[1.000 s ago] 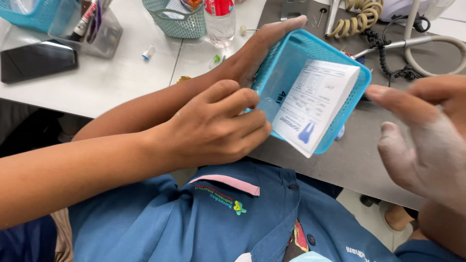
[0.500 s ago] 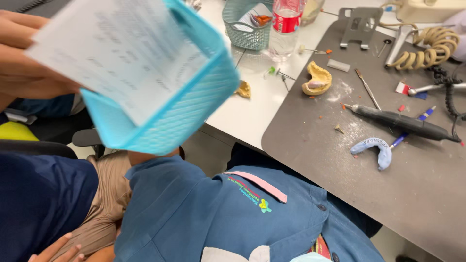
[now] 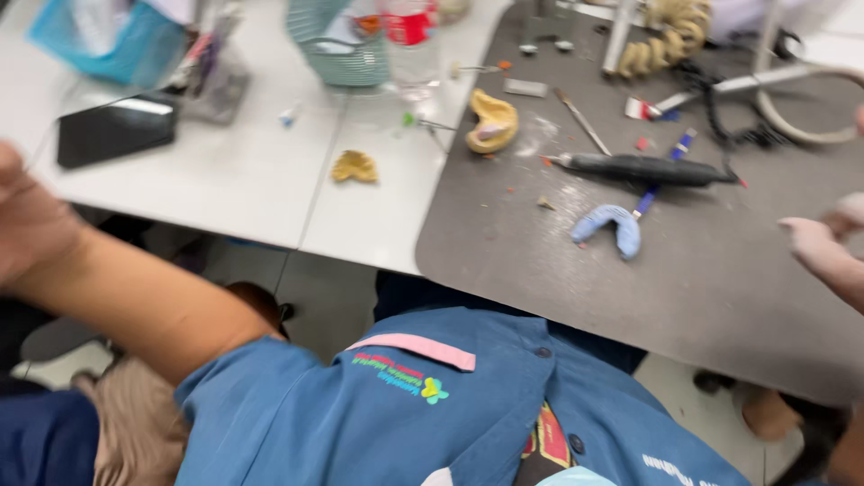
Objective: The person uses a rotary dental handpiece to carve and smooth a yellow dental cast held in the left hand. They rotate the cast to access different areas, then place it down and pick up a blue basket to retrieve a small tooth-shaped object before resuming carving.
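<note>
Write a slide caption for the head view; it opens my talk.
Blue impression tray and black handpiece lie on grey mat, hands apart.

Blue short-sleeved work shirt [image 3: 360,423] with buttons down the front, pink strip [image 3: 412,351] above a small multicoloured chest emblem [image 3: 400,378]. Bare forearm, left hand [image 3: 31,225] blurred, right hand [image 3: 823,247] bare.

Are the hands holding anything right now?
It cannot be told. The left hand is blurred and cut off by the picture's edge. Only the right hand's fingertips show, over the grey mat, with nothing visible in them.
</note>
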